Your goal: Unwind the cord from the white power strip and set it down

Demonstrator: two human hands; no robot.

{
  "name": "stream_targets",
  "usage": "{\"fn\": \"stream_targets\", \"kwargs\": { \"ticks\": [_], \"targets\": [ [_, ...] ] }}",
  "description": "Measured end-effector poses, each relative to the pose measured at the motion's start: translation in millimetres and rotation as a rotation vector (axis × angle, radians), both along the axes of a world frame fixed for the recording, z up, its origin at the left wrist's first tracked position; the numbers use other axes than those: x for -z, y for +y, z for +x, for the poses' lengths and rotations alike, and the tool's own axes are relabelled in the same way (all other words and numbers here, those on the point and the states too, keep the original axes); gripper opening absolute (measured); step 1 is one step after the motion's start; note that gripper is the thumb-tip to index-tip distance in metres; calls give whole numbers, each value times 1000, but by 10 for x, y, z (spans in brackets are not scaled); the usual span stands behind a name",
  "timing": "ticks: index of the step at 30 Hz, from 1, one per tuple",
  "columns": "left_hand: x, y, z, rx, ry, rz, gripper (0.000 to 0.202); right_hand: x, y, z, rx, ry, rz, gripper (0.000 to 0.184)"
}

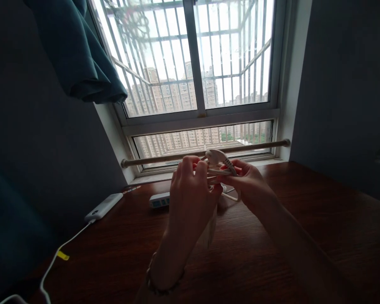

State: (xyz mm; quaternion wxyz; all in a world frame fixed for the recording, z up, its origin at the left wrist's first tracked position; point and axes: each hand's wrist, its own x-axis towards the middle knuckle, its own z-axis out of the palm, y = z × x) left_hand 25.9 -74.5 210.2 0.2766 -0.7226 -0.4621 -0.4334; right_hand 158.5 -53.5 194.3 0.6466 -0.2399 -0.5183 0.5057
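The back of the left hand (191,185) conceals its own fingertips, the left end of the cord (223,172) and most of the power strip (160,200) behind it. The far end of the cord cannot be traced. A pale, blurred shape below the left palm appears to be part of the cord or a reflection on the table (304,219); the dim light does not settle which. Both forearms run out at the bottom of the view, and the curtain (82,67) is cut off at the top.

The cord is raised above the table, gathered in several strands between the two hands. The left hand is curled about the left end of the strands. The right hand (251,181) pinches them between thumb and fingers at the other end. The plug (215,157) projects above the gap between the hands, its ribbed neck running down to the right fingers. A loose loop hangs below the right thumb.

A bracelet (149,274) circles the left wrist. To the left on the table lies a white box (104,207) with a thin white cable (71,240) plugged into its near end; a yellow tag (63,255) is attached to that cable. Beyond the table is a window (164,93) with outside bars, crossed low down by a rail (164,159). The hands and cord block part of the rail and sill.
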Motion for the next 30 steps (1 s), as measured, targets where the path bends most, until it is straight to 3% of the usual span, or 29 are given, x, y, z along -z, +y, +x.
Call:
{"fn": "stream_targets", "kwargs": {
  "ticks": [4,7,11,15,20,23,26,30],
  "targets": [
    [-68,47,-164,88,104,34,12,-7,36,23,-148,49,-28,29],
    [-88,107,-250,161,52,-37,10,11,83,24,-194,89,-124,27],
    [-77,219,-278,256,-164,-273,10,45,149,22,-150,98,-237,34],
    [-53,344,-302,455,-494,-570,18,57,193,50,-29,126,-205,34],
    [-49,444,-394,784,-847,-720,21,-9,196,221,275,177,103,22],
    [-43,478,-414,905,-969,-844,20,-34,131,324,468,157,283,16],
    [-17,517,-389,971,-1038,-993,21,-23,7,332,661,-209,576,13],
    [-8,527,-362,984,-1046,-1038,20,-3,-99,232,728,-822,990,13]
  ]
}}
